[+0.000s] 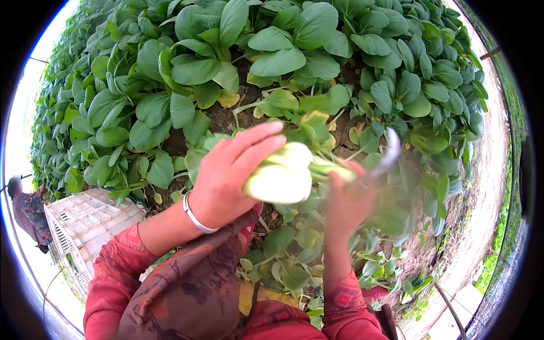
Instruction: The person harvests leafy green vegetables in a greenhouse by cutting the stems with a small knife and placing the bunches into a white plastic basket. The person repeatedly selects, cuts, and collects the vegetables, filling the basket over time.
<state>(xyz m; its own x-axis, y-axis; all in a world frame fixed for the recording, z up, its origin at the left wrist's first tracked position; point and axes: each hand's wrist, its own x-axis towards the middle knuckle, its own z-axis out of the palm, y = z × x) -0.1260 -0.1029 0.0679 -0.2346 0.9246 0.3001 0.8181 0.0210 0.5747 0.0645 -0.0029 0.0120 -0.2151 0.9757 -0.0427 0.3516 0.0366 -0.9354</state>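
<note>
Rows of leafy greens [272,51] are filling the soil bed beyond your fingers. One cabbage head [281,177] is already out of the ground; trimming looks to be under way, and the white crate [85,218] left of your wrist is showing nothing inside yet. Your left hand [226,175] is reaching forward, fingers clamped over the head's pale base. Your right hand [345,198], blurred, is gripping a curved knife [390,150] just beside the stalks.

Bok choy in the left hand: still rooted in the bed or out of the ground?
Out. The bok choy lies sideways in the left hand, its pale base clear above the soil. The right hand holds a blurred blade at its leaf end.
</note>
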